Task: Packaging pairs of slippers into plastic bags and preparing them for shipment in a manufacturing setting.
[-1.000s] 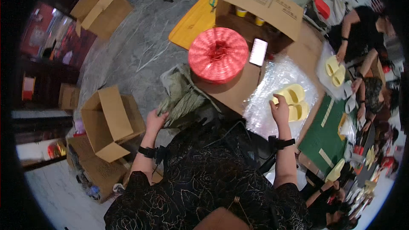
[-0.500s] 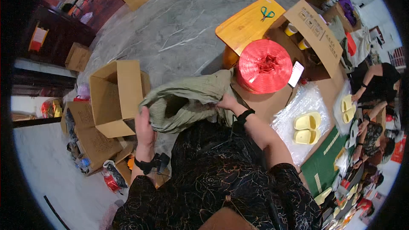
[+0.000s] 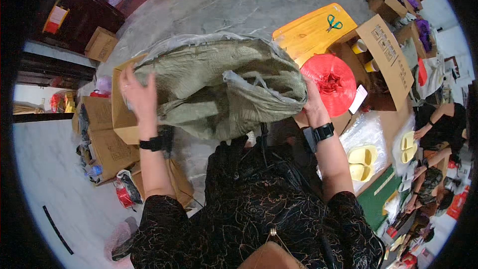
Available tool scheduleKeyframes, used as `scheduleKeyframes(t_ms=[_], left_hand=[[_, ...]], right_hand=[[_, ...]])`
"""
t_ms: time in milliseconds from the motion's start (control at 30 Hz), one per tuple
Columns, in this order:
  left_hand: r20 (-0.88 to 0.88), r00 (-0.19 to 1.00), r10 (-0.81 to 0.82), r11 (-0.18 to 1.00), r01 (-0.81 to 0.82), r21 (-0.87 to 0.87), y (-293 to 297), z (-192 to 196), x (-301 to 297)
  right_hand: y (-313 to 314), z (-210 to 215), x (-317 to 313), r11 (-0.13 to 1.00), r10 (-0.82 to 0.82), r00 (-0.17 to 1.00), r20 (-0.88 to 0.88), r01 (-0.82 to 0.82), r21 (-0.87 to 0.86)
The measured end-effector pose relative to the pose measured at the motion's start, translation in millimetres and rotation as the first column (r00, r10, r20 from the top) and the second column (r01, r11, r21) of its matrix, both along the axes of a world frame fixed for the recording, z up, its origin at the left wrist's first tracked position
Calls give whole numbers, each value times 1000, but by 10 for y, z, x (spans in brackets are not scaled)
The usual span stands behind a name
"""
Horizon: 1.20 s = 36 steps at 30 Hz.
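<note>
Left hand (image 3: 139, 94), 9 o'clock: closed on the olive-green woven plastic sack (image 3: 219, 84) | right hand (image 3: 312, 107), 3 o'clock: apparently pinching its rim, fingers hidden | sack spread between them, liner mouth open | red twine spool (image 3: 329, 82) beside.

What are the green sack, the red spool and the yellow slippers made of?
Sack: looks like woven plastic fabric, matte olive, with a thin clear liner showing at the mouth; it creases stiffly. Both hands, left and right, hold it.
Spool: glossy red plastic twine, probably, wound in strands.
Slippers: smooth pale-yellow foam or rubber, seemingly moulded in one piece.
</note>
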<state>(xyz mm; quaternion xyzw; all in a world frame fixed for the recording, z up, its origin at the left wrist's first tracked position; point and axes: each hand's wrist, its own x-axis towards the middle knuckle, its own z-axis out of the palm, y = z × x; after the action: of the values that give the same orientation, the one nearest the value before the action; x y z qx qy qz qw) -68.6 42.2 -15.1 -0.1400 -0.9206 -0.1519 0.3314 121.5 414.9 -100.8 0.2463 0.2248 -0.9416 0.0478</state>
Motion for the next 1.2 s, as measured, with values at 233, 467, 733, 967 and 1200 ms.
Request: scheduleKeyframes(t_ms=[233,467,733,967,1200], left_hand=[[666,216,-714,463,859,218,1066,-1302,932],[907,64,-416,568,797,204,1019,-1577,1054],[931,-158,-328,376,882,283,618,-1516,1390],[842,62,-536,598,732,327,1297,-1768,1218],[556,14,-831,382,740,554,2053,-1236,1411]], right_hand=[[-20,-11,-3,970,-108,994,-17,102,-219],[22,268,206,922,-249,968,-32,247,299],[-396,-965,298,401,-31,967,253,-219,890],[-287,-74,31,227,-264,934,-239,301,926],[-266,1035,827,-51,-301,851,-431,437,898]])
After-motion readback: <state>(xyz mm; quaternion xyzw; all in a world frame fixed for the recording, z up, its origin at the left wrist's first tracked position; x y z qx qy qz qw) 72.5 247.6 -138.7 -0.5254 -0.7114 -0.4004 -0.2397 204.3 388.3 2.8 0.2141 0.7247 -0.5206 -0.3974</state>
